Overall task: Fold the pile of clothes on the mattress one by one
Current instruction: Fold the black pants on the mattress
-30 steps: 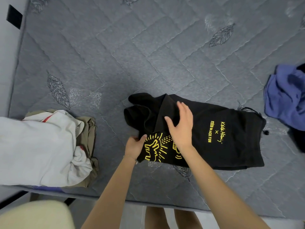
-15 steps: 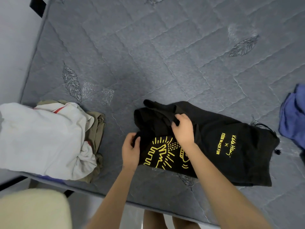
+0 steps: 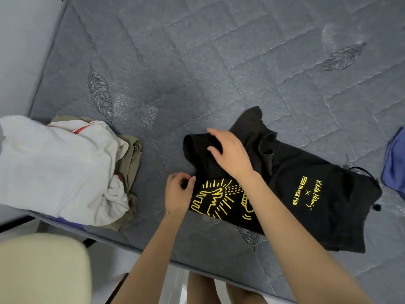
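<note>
Head cam, looking down on grey quilted mattress (image 3: 219, 62).

Black garment (image 3: 317, 194) w/ yellow line print + yellow lettering lies near the mattress's near edge, centre-right. Long axis runs left–right. Left end bunched and partly folded over itself; right end flat, drawstring w/ knot at far-right corner.

Right hand (image 3: 230, 154): on top of garment's left end, palm down, fingers spread loosely across the raised black fold. Thumb side seems to pinch fabric, but grip not clear, can't tell if it actually holds cloth or only presses.

Left hand (image 3: 177, 191): at garment's near-left edge, just left of the yellow print. Fingers curled narrow, thumb and forefinger tips closed on the black hem.

Left of scene: white cloth (image 3: 59, 167), crumpled, sits on top of an olive garment (image 3: 131, 154) at the near-left corner of mattress, well apart from the black one. Small red stripe visible on the white cloth's far side.

Far right edge: blue cloth (image 3: 394, 163), partly out of frame, near the drawstring end but not touching.

Near-left corner of view: pale cream cushion-like surface (image 3: 41, 270), off the mattress.
</note>
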